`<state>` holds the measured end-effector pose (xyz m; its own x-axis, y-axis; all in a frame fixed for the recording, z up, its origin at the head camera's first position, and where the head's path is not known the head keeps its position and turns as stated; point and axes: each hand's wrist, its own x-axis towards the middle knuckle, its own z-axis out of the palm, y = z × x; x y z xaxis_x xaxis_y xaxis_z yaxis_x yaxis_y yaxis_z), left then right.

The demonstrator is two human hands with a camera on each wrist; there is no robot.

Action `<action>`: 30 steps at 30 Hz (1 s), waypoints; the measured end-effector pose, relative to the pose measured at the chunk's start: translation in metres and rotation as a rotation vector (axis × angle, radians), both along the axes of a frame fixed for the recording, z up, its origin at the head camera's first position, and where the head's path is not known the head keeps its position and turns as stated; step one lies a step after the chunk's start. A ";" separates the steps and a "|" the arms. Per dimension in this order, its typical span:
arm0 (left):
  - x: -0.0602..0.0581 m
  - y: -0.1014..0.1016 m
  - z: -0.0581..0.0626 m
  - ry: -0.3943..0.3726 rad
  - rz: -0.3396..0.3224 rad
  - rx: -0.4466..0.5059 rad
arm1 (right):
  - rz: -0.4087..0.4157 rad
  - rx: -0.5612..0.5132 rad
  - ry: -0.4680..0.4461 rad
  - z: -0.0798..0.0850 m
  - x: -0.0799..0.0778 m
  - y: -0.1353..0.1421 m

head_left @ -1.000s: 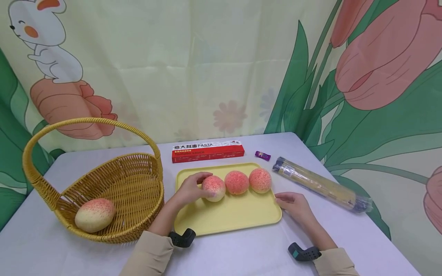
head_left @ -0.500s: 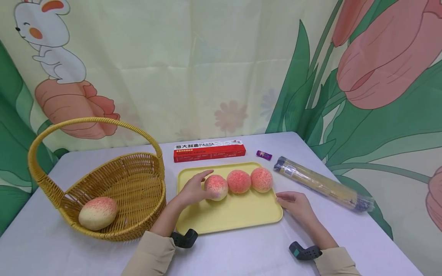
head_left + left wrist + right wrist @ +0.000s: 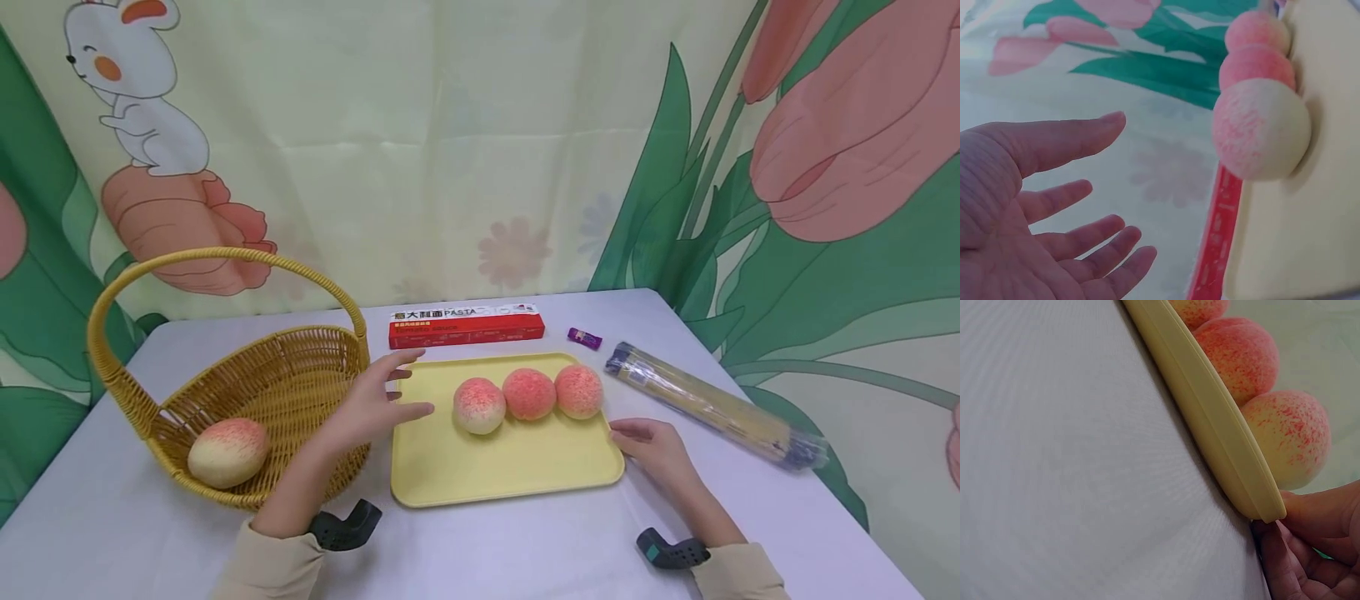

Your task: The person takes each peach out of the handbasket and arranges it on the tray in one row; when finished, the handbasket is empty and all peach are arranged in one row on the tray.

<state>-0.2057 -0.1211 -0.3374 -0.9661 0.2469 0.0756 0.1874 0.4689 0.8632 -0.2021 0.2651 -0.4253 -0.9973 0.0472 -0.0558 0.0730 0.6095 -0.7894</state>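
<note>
Three peaches stand in a row on the yellow tray (image 3: 510, 471): a pale-and-pink left peach (image 3: 479, 406), a pinker middle peach (image 3: 529, 394) and a speckled right peach (image 3: 579, 392). My left hand (image 3: 369, 407) hovers between the basket and the tray's left end, fingers spread, holding nothing. In the left wrist view its palm and fingers (image 3: 1066, 140) are apart from the nearest peach (image 3: 1261, 130). At the tray's right end my right hand (image 3: 654, 454) pinches the rim, thumb above and fingers underneath, as the right wrist view shows by the tray corner (image 3: 1266, 506).
A wicker basket (image 3: 330, 354) with a tall handle stands at the left, one larger peach (image 3: 228, 452) inside. Behind the tray lie a red pasta box (image 3: 467, 326) and a small purple packet (image 3: 584, 338). A clear-wrapped pack of long noodles (image 3: 712, 406) lies at the right.
My left hand has let go of the left peach and drawn back leftward toward the basket. The peach stays on the tray. My right hand keeps its hold on the rim. The head view has shifted slightly.
</note>
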 end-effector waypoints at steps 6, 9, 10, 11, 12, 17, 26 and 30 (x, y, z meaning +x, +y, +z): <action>0.012 -0.025 0.014 0.023 0.012 -0.080 | -0.005 0.000 -0.009 0.001 -0.001 0.001; 0.017 -0.038 0.019 0.081 0.018 -0.126 | -0.002 -0.004 -0.004 0.003 -0.001 0.001; 0.019 -0.042 0.021 0.096 0.020 -0.142 | -0.003 -0.006 -0.005 0.004 -0.001 0.001; 0.021 -0.046 0.023 0.114 0.021 -0.157 | -0.003 -0.006 -0.004 0.004 0.000 0.001; 0.023 -0.050 0.024 0.129 0.024 -0.172 | -0.002 -0.006 -0.001 0.005 0.000 0.002; 0.034 -0.070 0.032 0.137 0.049 -0.255 | 0.003 -0.001 0.002 0.006 0.000 0.001; 0.038 -0.108 0.040 0.129 0.056 -0.460 | -0.002 -0.017 -0.012 0.003 0.001 -0.001; 0.036 -0.120 0.039 0.128 0.052 -0.522 | -0.004 -0.022 -0.015 0.002 0.002 -0.002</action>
<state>-0.1696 -0.2414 -0.2988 -0.9691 0.2353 0.0738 0.2411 0.8410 0.4844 -0.2004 0.2635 -0.4229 -0.9961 0.0500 -0.0722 0.0878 0.5917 -0.8014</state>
